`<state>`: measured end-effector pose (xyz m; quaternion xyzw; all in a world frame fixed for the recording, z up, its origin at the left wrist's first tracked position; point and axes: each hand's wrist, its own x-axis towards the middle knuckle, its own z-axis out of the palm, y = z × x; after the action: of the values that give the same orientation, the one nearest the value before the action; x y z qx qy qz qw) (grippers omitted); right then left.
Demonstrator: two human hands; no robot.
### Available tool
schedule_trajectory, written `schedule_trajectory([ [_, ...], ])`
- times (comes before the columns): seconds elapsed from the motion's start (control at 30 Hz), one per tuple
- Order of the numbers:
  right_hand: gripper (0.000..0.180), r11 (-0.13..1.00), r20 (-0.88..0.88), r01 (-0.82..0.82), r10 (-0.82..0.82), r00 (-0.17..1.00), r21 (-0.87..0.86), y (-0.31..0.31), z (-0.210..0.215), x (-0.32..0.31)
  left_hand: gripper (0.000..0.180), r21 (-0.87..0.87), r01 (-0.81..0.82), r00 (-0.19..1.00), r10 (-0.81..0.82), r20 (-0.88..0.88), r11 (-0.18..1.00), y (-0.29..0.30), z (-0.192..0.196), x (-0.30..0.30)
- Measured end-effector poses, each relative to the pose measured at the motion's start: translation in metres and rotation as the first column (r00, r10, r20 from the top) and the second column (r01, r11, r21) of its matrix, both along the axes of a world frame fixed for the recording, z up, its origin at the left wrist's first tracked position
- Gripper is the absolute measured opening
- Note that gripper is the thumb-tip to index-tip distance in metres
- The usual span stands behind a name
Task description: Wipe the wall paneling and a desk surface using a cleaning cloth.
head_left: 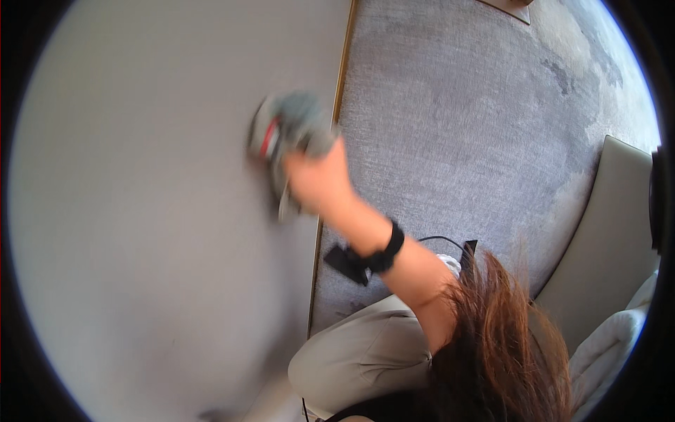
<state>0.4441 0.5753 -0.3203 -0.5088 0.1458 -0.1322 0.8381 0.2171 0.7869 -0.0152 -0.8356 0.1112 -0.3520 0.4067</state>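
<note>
Reaching up and left from the lower right, my right hand (316,179) is closed on a bunched grey-green thing (295,116) with a red and white stripe. Motion blurs it, and its exact kind cannot be made out. The bundle lies against a smooth pale grey panel or tabletop (155,197), close to that surface's thin gold edge. Around my right wrist is a black band (389,250) with a small black box attached. My left hand does not show; only a blurred pale shape and a dark bit appear at the bottom edge.
Grey patterned carpet (464,126) lies right of the gold edge (342,77). A pale chair (594,218) with white fabric (608,344) stands at the right. Bent knees in beige trousers (365,344) and long brown hair (506,309) fill the lower middle. A black cable (443,238) runs behind the arm.
</note>
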Motion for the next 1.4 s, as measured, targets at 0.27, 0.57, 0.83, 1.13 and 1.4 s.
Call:
schedule_trajectory([
  [0.27,0.018,0.965,-0.31,0.108,-0.029,0.95,0.241,-0.013,-0.013,0.029,0.048,-0.024,0.043,0.999,-0.043,0.006,0.999,-0.002,-0.001,0.0],
  [0.57,0.045,0.911,0.671,0.278,-0.002,0.742,-0.305,0.02,0.21,-0.015,0.046,0.07,0.1,0.994,-0.103,0.037,0.992,0.006,0.018,-0.003],
  [0.83,0.032,0.833,0.554,0.451,-0.221,0.802,-0.321,-0.057,0.21,0.091,0.045,-0.006,0.114,0.992,-0.113,0.057,0.994,0.001,0.008,-0.004],
  [1.13,0.038,0.64,0.944,0.7,0.288,0.164,-0.317,0.017,0.369,-0.012,0.041,-0.015,0.074,0.996,-0.073,0.053,0.997,0.015,0.011,-0.01],
  [1.4,0.024,0.758,0.754,0.585,-0.196,0.627,-0.29,-0.096,0.384,0.17,0.037,-0.073,0.118,0.992,-0.116,0.04,0.99,0.008,0.011,-0.001],
])
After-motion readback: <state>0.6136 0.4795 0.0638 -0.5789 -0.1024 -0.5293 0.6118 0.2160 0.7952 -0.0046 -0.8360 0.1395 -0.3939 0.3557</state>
